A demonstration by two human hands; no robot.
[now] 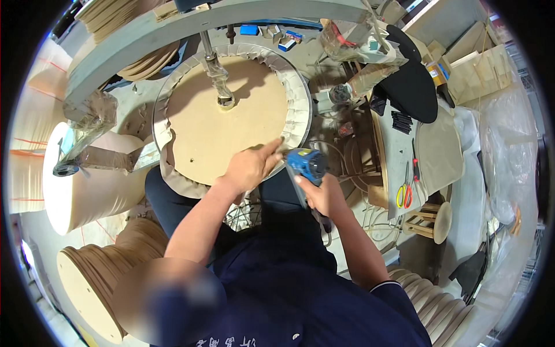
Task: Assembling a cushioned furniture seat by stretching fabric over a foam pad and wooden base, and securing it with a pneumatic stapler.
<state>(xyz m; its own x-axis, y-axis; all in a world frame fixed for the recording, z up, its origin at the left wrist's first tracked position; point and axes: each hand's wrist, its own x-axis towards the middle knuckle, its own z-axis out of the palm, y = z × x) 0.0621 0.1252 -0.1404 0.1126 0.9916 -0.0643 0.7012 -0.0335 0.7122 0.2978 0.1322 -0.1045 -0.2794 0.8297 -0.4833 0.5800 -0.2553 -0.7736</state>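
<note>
A round wooden seat board (225,136) lies in front of me, underside up. Pale fabric (298,107) is folded over its rim in gathered pleats; along the near left the fabric (188,186) hangs looser. My left hand (250,169) grips the fabric at the board's near right edge, index finger stretched along the rim and thumb below it. In my right hand (326,196) is a blue staple gun (306,163), its head close to the left fingertips at that edge. The exact contact of its nose is hidden.
A grey clamp frame (225,37) arches over the board, its wrapped rod (218,78) meeting the middle. On the right bench lie scissors (404,194), a red-handled screwdriver (415,162) and black round pieces (410,92). Stacked wooden discs (92,283) and a large fabric roll (92,179) stand left.
</note>
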